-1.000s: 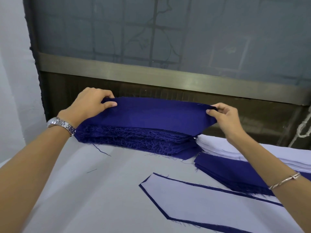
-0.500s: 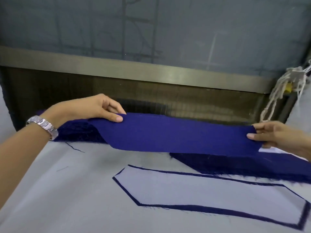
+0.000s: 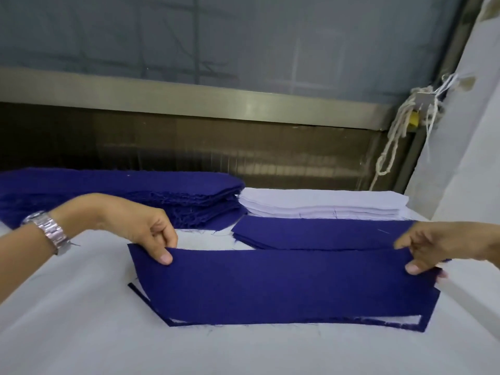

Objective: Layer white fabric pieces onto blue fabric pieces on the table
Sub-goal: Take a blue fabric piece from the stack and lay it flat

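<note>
Above the table (image 3: 81, 334), left hand (image 3: 146, 228) and right hand (image 3: 433, 247) pinch one blue piece (image 3: 284, 288) (thumbs in front).

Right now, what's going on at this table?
A person holds one blue fabric piece by its top corners, left hand pinching one end, right hand the other. It hangs over a white-on-blue pair lying on the table, hiding most of it. Behind sit a tall blue stack, a white stack and a low blue stack.

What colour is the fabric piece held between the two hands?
The fabric piece is plain dark blue, seen best in the head view.
</note>
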